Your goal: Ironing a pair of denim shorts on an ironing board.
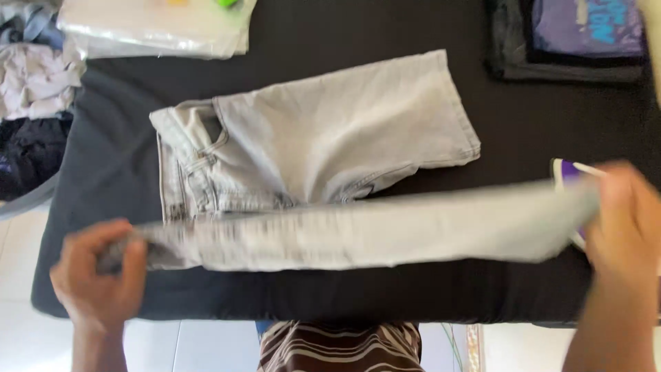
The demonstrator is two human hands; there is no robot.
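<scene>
A pair of light grey denim shorts [323, 145] lies on a black padded surface [537, 117]. The near half of the shorts [372, 231] is lifted and stretched in a blurred band between my hands. My left hand [96, 275] grips its waistband end at the lower left. My right hand [626, 220] grips the leg-hem end at the right. The far leg lies flat, its hem pointing right.
Clear plastic bags [158, 27] lie at the top left. A heap of crumpled clothes [31, 89] sits at the left edge. Folded dark and purple garments [571, 38] are stacked at the top right. A white and purple object [566, 172] shows behind my right hand. Pale floor tiles lie below.
</scene>
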